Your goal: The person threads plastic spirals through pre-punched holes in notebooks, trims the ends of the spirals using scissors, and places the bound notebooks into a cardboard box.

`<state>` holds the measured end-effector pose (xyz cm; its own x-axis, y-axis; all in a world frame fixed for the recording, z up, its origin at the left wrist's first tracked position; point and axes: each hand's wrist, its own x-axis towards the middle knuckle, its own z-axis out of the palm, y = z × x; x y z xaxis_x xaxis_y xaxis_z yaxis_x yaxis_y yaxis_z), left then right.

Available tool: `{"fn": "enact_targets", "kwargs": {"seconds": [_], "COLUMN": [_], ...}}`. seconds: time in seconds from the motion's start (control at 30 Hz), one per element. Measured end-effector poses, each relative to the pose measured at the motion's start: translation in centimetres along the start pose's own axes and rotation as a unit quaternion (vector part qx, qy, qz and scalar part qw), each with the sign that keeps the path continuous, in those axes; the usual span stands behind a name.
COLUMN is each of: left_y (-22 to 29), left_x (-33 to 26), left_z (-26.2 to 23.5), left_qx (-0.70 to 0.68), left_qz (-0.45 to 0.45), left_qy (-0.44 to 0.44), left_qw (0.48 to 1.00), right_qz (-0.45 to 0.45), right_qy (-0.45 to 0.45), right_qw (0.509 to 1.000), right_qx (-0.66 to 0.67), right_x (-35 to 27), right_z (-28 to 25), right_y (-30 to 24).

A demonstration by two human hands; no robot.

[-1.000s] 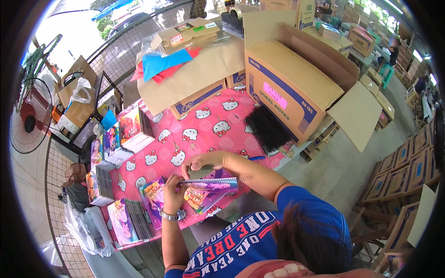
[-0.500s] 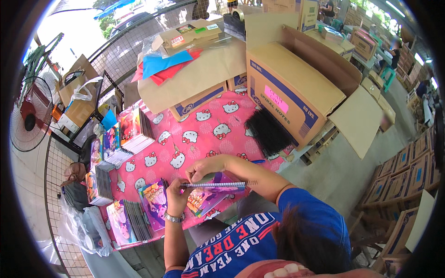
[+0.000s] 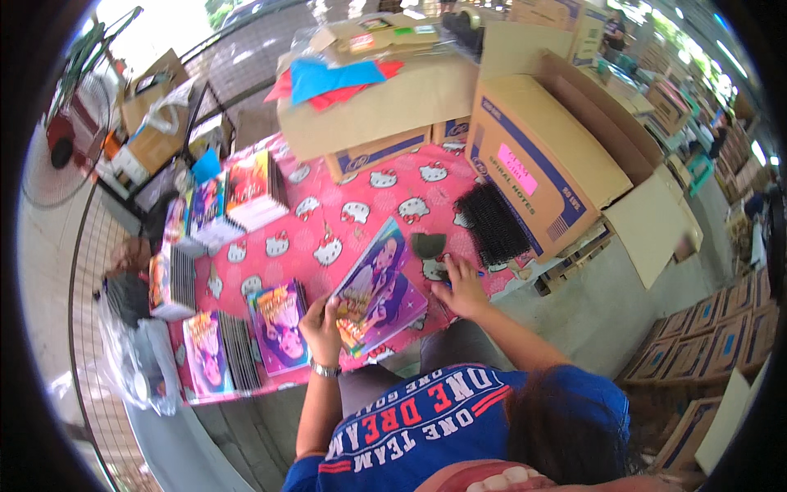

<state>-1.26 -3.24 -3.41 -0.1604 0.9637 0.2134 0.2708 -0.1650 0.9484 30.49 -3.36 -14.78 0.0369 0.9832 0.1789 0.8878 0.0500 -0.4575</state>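
The right hand (image 3: pixel 461 289) has moved off the spiral notebook (image 3: pixel 370 277) to the tablecloth (image 3: pixel 283 266) beside a dark green half-round piece (image 3: pixel 429 245); whether it grips anything, I cannot tell. The left hand (image 3: pixel 320 324) pinches the tilted notebook near the table's front edge.

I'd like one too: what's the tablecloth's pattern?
The tablecloth is pink with white cartoon cats, shown best in the head view.

Daylight upper left, blown white. Lamp (image 3: pixel 758 153) glaring far right. Bench (image 3: pixel 288 225) bright. Edges bowed, corners black; slight blur.
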Motion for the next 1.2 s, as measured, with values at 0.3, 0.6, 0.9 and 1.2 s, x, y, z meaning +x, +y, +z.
{"fn": "enact_targets", "kwargs": {"seconds": [0.3, 0.6, 0.9, 1.2], "left_y": [-1.0, 0.0, -1.3, -0.9], "left_x": [0.1, -0.2, -0.6, -1.4], "left_z": [1.4, 1.6, 1.7, 1.0], "left_qx": [0.055, 0.079, 0.024, -0.004], "left_qz": [0.035, 0.053, 0.063, 0.072], "left_qy": [0.005, 0.056, 0.058, 0.067], "left_qw": [0.998, 0.994, 0.996, 0.995], "right_qz": [-0.035, -0.194, -0.281, -0.004], "right_qy": [0.021, 0.109, 0.027, -0.298], "right_qw": [0.992, 0.937, 0.937, 0.789], "right_qx": [-0.122, 0.27, 0.205, 0.537], "right_x": [-4.0, -0.2, 1.1, 1.0], "right_z": [-0.2, -7.4, -5.2, -6.5], "right_y": [1.9, -14.6, -17.3, -15.8]}}
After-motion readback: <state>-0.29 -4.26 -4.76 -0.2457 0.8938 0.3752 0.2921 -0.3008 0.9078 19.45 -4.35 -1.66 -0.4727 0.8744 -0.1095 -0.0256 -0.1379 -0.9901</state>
